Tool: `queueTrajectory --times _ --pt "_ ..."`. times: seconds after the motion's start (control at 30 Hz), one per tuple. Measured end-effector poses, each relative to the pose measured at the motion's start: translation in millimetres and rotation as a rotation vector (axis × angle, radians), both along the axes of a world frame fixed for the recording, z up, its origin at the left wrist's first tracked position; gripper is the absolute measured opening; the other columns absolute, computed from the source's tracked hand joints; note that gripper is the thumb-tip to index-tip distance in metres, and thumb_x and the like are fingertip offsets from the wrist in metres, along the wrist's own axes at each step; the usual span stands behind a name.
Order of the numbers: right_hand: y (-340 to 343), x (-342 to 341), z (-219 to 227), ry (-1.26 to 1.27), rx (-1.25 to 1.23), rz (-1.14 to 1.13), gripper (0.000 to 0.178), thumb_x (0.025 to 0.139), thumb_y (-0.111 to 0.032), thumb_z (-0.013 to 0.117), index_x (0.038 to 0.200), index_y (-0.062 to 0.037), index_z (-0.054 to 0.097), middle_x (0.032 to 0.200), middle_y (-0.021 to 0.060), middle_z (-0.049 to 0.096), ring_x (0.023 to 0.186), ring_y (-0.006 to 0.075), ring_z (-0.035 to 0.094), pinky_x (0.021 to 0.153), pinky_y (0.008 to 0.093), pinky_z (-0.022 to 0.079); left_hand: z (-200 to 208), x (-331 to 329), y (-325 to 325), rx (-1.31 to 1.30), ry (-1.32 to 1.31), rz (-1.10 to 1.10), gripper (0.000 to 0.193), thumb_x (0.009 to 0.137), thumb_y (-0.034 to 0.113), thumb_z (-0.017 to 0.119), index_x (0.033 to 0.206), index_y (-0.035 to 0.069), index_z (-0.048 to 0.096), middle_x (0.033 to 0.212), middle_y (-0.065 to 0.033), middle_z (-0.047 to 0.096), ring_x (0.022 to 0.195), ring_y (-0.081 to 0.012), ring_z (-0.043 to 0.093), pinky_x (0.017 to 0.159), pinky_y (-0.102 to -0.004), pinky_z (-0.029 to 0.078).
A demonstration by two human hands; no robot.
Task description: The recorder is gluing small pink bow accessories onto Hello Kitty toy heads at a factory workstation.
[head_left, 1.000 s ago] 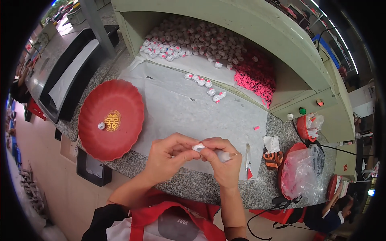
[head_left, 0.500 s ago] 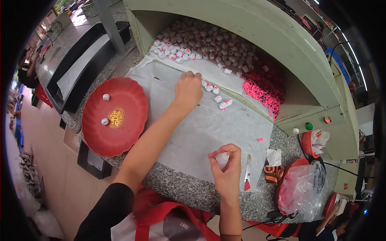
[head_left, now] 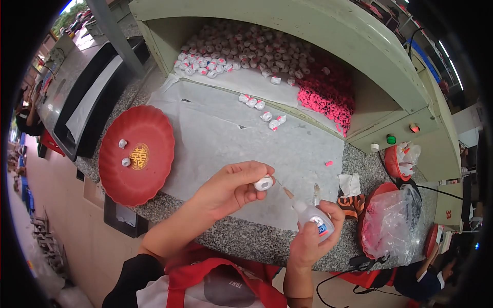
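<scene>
Between the thumb and fingers of my left hand (head_left: 226, 190) is a small white rounded piece (head_left: 264, 185) with a dark hole in its face. My right hand (head_left: 310, 244) is wrapped round a translucent squeeze bottle (head_left: 309, 214) with a thin needle nozzle (head_left: 288, 193). The nozzle points up and left at the white piece; whether they touch I cannot tell. Both hands are over the near part of a white paper sheet (head_left: 205, 138). Farther back on it lies a loose row of similar white pieces (head_left: 251, 102) with pink parts. A knife (head_left: 316, 192) is partly hidden behind the bottle.
A red scalloped plate (head_left: 110, 172) with two white pieces stands at left. Under the green shelf (head_left: 287, 13) lie heaps of white pieces (head_left: 231, 46) and pink parts (head_left: 323, 102). At right are a striped cloth (head_left: 351, 206), a red basket (head_left: 392, 163) and a plastic bag (head_left: 398, 220).
My left hand has come back from the row toward me and now holds a white piece. My right hand has shifted slightly right and turned the bottle, nozzle now toward that piece.
</scene>
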State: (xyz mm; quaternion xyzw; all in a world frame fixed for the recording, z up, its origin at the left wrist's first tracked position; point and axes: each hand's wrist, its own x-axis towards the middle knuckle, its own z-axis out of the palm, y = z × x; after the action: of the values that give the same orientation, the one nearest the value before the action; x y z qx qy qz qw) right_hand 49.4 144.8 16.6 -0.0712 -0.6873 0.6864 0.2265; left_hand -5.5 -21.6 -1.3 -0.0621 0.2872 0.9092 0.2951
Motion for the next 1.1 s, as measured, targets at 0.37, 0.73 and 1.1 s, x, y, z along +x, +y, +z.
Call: queueTrajectory --times 0.37,0.73,1.1 --pt "11 15 1 0.227 0.408 0.042 0.031 0.067 -0.012 0.063 0.091 0.0029 0.053 0.08 0.0116 0.058 0.064 0.016 0.057 0.057 0.0245 0.046 8 17 19 -0.815 0.735 0.22 0.037 0.073 -0.006 0.061 0.109 0.001 0.054 0.105 -0.0119 0.055 0.093 -0.0161 0.056 0.079 -0.0261 0.05" --pt "11 11 -2 0.202 0.436 0.069 0.027 0.067 -0.01 0.064 0.09 0.0019 0.055 0.077 0.0105 0.059 0.059 0.0166 0.058 0.053 0.0244 0.047 7 18 20 -0.83 0.678 0.259 0.034 0.074 -0.008 0.059 0.107 -0.003 0.053 0.103 -0.0129 0.056 0.093 -0.017 0.057 0.08 -0.0272 0.05" --pt "8 5 4 0.263 0.482 0.161 0.024 0.067 -0.009 0.063 0.087 0.0029 0.054 0.072 0.0111 0.06 0.051 0.0181 0.058 0.047 0.0251 0.045 12 18 15 -0.915 0.774 0.291 0.033 0.072 -0.009 0.06 0.104 -0.001 0.057 0.101 -0.013 0.057 0.09 -0.0179 0.058 0.077 -0.0262 0.05"
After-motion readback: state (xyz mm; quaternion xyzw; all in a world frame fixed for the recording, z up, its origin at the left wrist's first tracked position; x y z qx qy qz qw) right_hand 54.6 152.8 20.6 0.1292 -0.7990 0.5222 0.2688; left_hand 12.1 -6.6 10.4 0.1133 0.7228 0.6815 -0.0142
